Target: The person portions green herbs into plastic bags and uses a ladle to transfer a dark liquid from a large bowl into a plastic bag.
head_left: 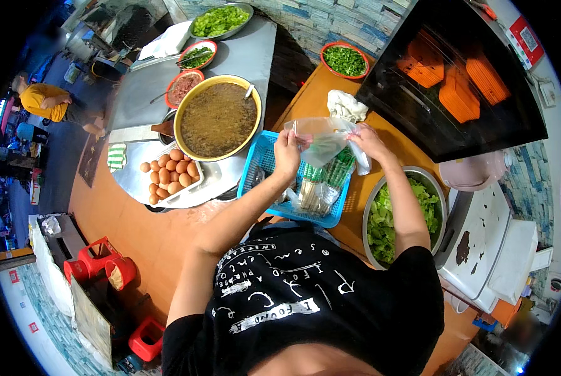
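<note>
Between my hands, a clear plastic bag (325, 141) is stretched out above a blue plastic basket (327, 220). My left hand (288, 152) pinches its left side. At its right side, my right hand (369, 142) grips the plastic, and more of it hangs below the fingers. Packs of wrapped wooden chopsticks (320, 185) lie in the basket under the bag. Left of the basket stands a large yellow-rimmed bowl of brown liquid (217, 120) with a spoon handle at its edge. A crumpled white cloth (347, 105) lies just beyond my hands.
Brown eggs (172, 174) fill a white tray at left. A steel bowl of lettuce (384, 221) stands by my right forearm. Bowls of chopped greens (345, 61) and minced meat (183, 89) stand farther back. A dark glass-fronted cabinet (449, 84) is at right. A person in yellow (45, 101) is far left.
</note>
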`<state>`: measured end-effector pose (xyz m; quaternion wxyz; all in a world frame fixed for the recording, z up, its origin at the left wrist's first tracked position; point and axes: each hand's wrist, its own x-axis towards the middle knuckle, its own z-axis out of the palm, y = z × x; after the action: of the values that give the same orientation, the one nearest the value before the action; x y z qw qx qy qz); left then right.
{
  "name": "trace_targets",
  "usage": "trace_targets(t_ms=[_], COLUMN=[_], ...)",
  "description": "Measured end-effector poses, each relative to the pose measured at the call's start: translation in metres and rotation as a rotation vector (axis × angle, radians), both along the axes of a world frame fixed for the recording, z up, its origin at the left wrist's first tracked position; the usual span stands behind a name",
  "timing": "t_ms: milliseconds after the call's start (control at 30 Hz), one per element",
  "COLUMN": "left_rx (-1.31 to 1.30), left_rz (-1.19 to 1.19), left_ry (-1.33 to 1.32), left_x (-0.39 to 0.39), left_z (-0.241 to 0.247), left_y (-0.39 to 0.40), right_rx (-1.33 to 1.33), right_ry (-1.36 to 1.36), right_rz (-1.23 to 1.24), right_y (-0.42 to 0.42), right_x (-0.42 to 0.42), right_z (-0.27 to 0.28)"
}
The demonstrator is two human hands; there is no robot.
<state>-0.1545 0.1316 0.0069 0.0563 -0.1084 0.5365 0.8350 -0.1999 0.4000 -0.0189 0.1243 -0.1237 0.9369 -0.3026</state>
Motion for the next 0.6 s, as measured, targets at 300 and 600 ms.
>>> trace_targets(t_ms=[300,600], left_rx=[-0.063,-0.285], left_rz=[0.171,0.296], left_ry=[-0.036,0.019], left_x=[0.004,0.008], left_z=[0.011,0.008], left_y=[-0.039,-0.058], right_rx=[-0.274,-0.593], right_ry=[-0.108,-0.465], right_rz=[0.145,0.052], right_y=[-0.030,-0.032], right_x=[0.012,0.006], right_z=[0.023,0.045])
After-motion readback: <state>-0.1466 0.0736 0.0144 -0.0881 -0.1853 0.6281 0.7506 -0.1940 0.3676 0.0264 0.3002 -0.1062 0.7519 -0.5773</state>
